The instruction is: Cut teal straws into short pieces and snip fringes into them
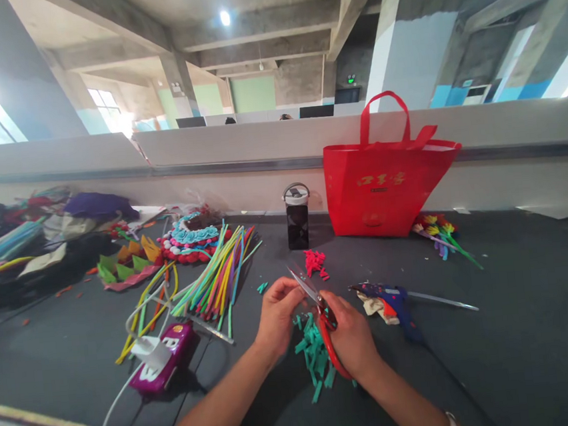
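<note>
Scissors: my right hand [350, 337] wraps the red-handled steel scissors [328, 344], blades ahead of it.
Left hand [276, 314]: fingertips bunched beside the blades; whether they pinch anything, I cannot tell.
Looks cut: short teal strips [315, 350] beneath my grip, small pink-red pieces [315, 262] beyond.
Looks uncut: long multicoloured fuzzy stems [219, 273], leftward.

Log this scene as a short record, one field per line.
Left hand: thumb and fingers together by the blades; anything pinched is unclear
Right hand: grips scissors
Below hands: green strips, piled
Beyond hands: pink pieces
Right side: glue gun, red bag behind
Left side: coloured stems, purple socket block
</note>
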The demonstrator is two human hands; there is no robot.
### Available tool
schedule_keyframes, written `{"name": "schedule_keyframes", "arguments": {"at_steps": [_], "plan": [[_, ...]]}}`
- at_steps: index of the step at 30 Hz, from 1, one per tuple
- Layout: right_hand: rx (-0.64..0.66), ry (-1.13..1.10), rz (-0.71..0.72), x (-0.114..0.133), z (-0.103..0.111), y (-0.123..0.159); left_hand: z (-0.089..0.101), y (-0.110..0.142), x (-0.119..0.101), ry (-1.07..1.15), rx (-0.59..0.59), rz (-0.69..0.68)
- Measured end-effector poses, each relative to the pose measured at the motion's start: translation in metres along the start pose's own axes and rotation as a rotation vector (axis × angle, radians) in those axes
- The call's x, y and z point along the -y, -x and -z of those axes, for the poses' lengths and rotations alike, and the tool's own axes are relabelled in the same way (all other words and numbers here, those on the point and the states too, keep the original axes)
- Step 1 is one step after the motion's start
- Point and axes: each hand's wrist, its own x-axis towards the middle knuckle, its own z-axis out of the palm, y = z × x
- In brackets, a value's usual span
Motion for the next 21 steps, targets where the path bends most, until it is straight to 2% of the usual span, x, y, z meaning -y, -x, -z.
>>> {"name": "schedule_keyframes", "arguments": {"at_steps": [7,14,21], "plan": [[-0.016,-0.050,0.020,-0.0007,-0.0004,0.0010,0.0012,-0.0013,-0.0004,-0.008,-0.001,-0.013],[-0.012,0.090,0.005,0.0045,0.0019,0.0001,0.0025,-0.0027,0.0014,0.044,-0.001,-0.057],[0.020,0.112,-0.028,0.0044,0.0035,-0.0004,0.0031,-0.0024,0.0043,0.023,0.023,-0.071]]}}
